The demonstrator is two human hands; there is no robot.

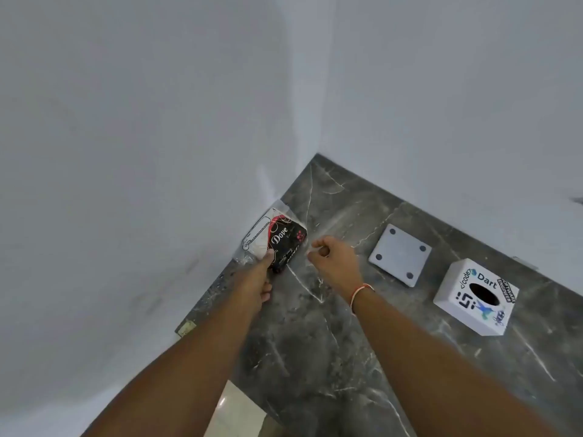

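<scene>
The Dove pack is gripped by the left hand, its long axis slanted up-right. Its clear wrap is pinched by the right hand.

Soft, cool, even light is filling the corner, and the white walls are reading pale blue-grey, darkening a little toward the left edge. The dark counter is taking a dull sheen, its pale veins showing clearly. Shadows are falling faint and soft-edged beneath the white box and the grey plate. The clear wrapper round the soap pack is catching small white glints. The wide lens is bending the wall corner and stretching the forearms, which are smearing softly toward the bottom edge. Fine detail is looking slightly blurred throughout.
</scene>
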